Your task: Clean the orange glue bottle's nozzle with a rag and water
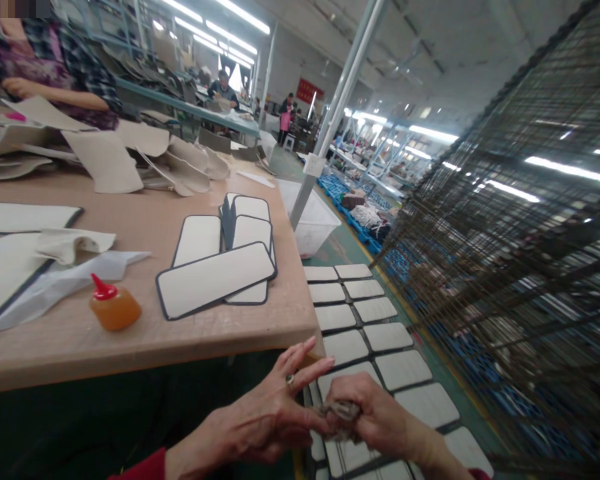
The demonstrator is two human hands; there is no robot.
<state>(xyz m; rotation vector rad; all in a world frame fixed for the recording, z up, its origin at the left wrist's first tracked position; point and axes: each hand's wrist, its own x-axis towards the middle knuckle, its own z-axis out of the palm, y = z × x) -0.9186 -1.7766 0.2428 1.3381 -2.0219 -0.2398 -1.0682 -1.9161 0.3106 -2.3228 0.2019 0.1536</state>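
My right hand point(370, 410) is closed around a small crumpled brownish rag point(344, 411), at the bottom centre just past the table's corner. My left hand point(275, 403), with a ring on one finger, has its fingers stretched apart. One of its lower digits points at the rag and touches it; the exact contact is partly hidden. Close by on the table lie several cream rectangular pads with dark edging point(215, 279), loosely stacked. Left of them stands a squat bottle of amber liquid with a red nozzle cap point(114, 305).
Rows of pale pads point(387, 337) cover the floor area right of the brown table point(190, 340). Grey-beige pieces point(105, 160) are heaped at the back, near a person point(75, 73). A white bin point(313, 230), a metal post point(330, 100) and a wire-mesh rack point(520, 267) stand beyond.
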